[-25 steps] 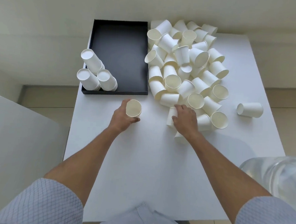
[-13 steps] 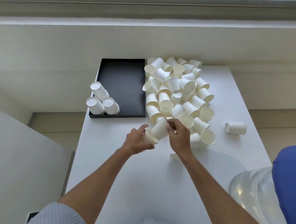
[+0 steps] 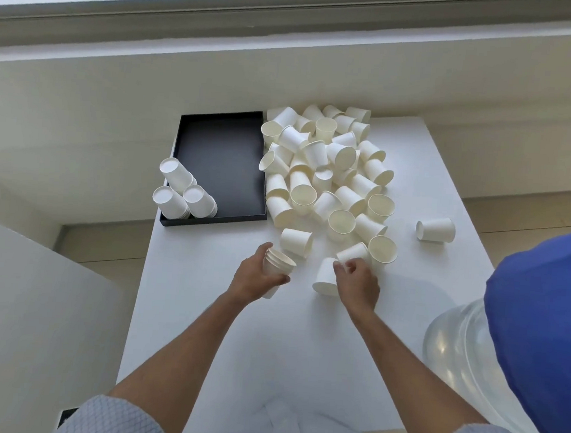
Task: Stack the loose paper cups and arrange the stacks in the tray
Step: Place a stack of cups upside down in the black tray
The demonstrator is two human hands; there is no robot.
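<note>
A short stack of nested paper cups (image 3: 275, 266) sits in the left hand (image 3: 256, 278), whose fingers and thumb curl round its wall; the open rims tilt up and toward the right hand. The right hand (image 3: 357, 284) pinches the base of a single paper cup (image 3: 352, 253) with curled fingertips, while another cup (image 3: 325, 276) lies on its side just beside that hand, toward the left hand. Directly beyond both hands spreads the loose pile of paper cups (image 3: 324, 175), most tipped over, a few with their mouths up. One stray cup (image 3: 436, 229) lies on its side well apart, out past the right hand. Beyond the left hand stands the black tray (image 3: 220, 157), touching the pile's edge, with three finished stacks (image 3: 184, 192) upside down in its near left corner. All rests on the white table (image 3: 268, 343). Near the right forearm sits a clear plastic water bottle (image 3: 460, 350).
</note>
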